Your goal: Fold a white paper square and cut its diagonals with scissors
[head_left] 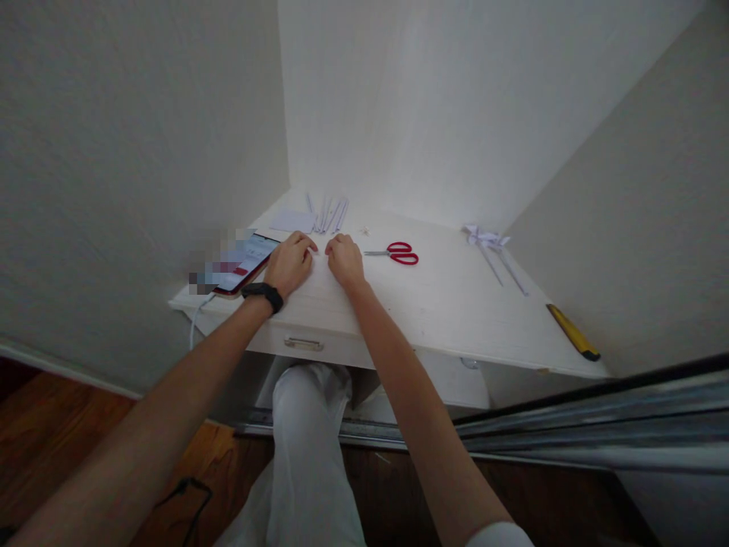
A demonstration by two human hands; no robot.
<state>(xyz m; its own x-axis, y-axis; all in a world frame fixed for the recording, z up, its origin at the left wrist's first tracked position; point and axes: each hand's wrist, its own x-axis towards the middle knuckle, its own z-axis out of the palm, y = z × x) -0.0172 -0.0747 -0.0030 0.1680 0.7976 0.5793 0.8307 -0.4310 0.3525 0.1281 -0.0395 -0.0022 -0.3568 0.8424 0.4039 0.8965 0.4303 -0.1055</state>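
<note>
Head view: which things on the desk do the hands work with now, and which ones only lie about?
In hand: left hand, right hand, white paper under their fingertips (faint against the desk).
Lying about: phone, red scissors, paper strips, white card, paper bow, yellow knife.

I see a white desk (456,304) with one drawer (336,351) set into a corner of pale walls (142,137), a dark wooden floor (68,410) below and a metal rail (598,429) at right.
</note>
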